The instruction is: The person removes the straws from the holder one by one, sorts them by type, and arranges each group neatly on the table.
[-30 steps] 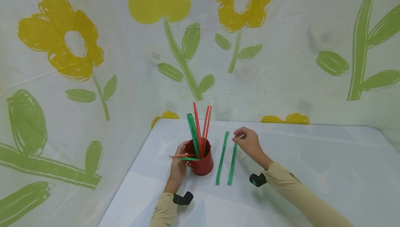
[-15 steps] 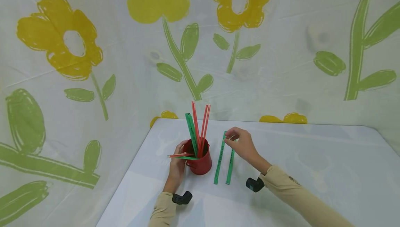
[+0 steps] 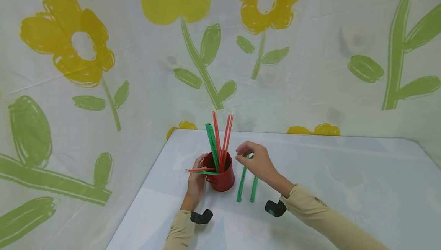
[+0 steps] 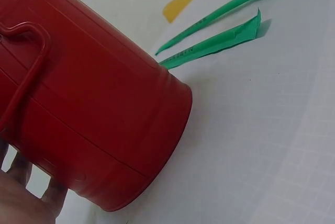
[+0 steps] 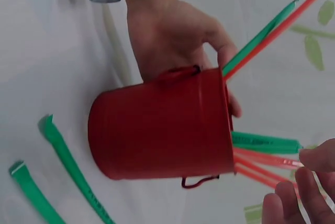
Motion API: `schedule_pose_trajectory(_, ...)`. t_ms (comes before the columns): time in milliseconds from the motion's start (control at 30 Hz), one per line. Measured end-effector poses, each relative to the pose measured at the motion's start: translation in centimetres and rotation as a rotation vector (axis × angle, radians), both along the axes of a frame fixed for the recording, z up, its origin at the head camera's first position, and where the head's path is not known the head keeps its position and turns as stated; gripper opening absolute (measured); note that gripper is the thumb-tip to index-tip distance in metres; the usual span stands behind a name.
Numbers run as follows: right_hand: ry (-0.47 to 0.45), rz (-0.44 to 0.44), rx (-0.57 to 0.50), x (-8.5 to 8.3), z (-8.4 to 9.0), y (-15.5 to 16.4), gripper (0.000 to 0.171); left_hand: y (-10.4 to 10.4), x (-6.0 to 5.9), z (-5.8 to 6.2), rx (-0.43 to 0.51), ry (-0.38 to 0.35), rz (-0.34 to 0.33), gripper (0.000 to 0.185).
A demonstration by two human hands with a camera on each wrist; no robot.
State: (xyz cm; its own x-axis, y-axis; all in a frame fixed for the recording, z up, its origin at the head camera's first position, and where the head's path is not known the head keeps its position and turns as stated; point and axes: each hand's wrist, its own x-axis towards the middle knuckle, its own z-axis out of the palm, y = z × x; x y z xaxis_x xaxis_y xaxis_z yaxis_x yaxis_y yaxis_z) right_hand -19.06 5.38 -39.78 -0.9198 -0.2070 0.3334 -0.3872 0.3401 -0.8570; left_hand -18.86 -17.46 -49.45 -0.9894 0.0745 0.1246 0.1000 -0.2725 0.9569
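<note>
My left hand [image 3: 195,183] grips the left side of a small red metal bucket [image 3: 222,182] with wire handles. Out of it stand red straws [image 3: 227,135] in clear wrap and a green printed paper-sleeved straw [image 3: 211,142]. A red straw [image 5: 282,28] and a green one lean out over the rim on the left hand's side. My right hand [image 3: 258,162] hovers just right of the bucket, fingers loosely bent, nothing visible between them. In the right wrist view its thumb [image 5: 316,157] overlaps the tips of the upright straws.
Two green paper-sleeved straws lie on the white table [image 3: 327,188] right of the bucket, the left one [image 3: 240,188] nearer to it than the right one [image 3: 254,189]. My right hand covers their far ends. A flower-printed cloth [image 3: 310,70] hangs behind and to the left.
My right hand has moved left across the green straws on the table toward the bucket. My left hand stays on the bucket, and the straws keep their places.
</note>
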Motion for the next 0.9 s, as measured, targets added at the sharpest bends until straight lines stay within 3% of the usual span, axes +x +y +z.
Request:
schedule_pose_trajectory(667,0.108,0.223,-0.008,2.9,0.6,-4.8,0.016,0.1,0.0,-0.1,-0.056,0.042,0.007,0.050)
schedule_pose_trajectory(900,0.139,0.258,0.022,3.3,0.0,-5.9,0.020,0.0,0.6,0.9,-0.064,0.044,-0.018,0.047)
